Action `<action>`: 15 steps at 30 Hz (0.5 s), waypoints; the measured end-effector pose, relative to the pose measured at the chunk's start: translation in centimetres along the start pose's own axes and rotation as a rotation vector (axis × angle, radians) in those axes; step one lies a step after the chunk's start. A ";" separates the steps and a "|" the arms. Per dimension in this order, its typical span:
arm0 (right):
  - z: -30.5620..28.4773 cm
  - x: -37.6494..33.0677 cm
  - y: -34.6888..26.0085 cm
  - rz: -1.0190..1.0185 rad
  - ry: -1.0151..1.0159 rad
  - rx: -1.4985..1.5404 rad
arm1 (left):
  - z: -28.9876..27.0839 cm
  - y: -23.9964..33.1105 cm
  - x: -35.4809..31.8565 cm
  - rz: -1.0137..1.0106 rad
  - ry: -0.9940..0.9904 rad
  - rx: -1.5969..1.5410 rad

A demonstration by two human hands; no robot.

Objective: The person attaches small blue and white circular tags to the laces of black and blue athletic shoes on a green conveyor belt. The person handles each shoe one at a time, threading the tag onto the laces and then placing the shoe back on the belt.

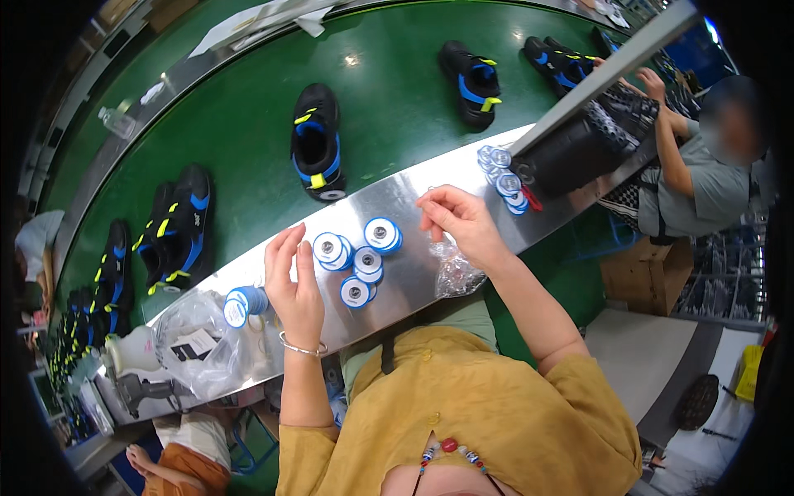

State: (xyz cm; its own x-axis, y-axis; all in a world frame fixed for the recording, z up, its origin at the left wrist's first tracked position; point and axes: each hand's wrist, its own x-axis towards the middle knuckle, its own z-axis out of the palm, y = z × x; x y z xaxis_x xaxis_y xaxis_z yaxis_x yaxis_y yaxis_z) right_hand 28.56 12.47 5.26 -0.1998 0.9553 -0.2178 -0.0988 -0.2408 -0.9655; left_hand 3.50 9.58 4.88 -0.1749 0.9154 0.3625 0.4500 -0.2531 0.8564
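— Down the middle of the frame, on the steel surface [413, 281], sits a cluster of small white-and-blue reels [357, 258]. I count four there: two up top, one in the centre, one lower down.

— And the hands?

— Left hand [294, 289] stands on edge just left of the cluster, fingers loosely spread, holding nothing I can see. Right hand [456, 219] hovers just right of it, fingers pinched narrow; whether something tiny is caught between them, I cannot tell. A crumpled clear plastic bag [455, 273] lies right under that wrist.

— How would those reels handle?

— Light and rigid, I'd judge, with smooth rims that may roll if tipped. Best pinched across the flat faces or round the rim.

— Any more about?

— One more reel on its side [245, 304] at lower left beside a bigger clear bag [198, 343], and a bunch of roughly five [504, 178] at upper right by a black machine [571, 153].

— And beyond?

— Black-and-blue shoes with yellow tabs [317, 142] ride the green belt [397, 91]: three stand out mid-belt, with more crowding the left and upper right edges. Another person [703, 178] sits at upper right.
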 end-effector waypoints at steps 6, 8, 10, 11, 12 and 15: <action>0.9 1.8 2.7 -0.029 0.069 -0.202 | 3.7 -1.5 -0.2 0.123 -0.222 0.183; 0.7 2.0 3.2 -0.026 0.096 -0.204 | 5.3 -1.2 0.5 0.217 -0.331 0.353; 0.5 2.0 3.4 -0.022 0.112 -0.189 | 7.0 -1.2 0.6 0.237 -0.374 0.433; 0.4 2.0 3.8 -0.030 0.120 -0.150 | 7.5 -1.3 0.5 0.251 -0.387 0.478; 0.3 2.0 3.8 -0.022 0.125 -0.156 | 8.1 -1.6 0.5 0.262 -0.399 0.528; -0.3 1.8 3.6 -0.019 0.143 -0.133 | 9.0 -2.5 0.3 0.275 -0.441 0.554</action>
State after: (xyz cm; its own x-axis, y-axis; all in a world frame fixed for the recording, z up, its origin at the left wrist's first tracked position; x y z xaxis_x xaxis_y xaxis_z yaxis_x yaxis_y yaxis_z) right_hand 28.13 13.33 1.33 -0.0578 0.9764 -0.2082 0.0308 -0.2067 -0.9779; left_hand 10.19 13.31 -0.49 0.3210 0.9118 0.2560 0.8210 -0.4027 0.4048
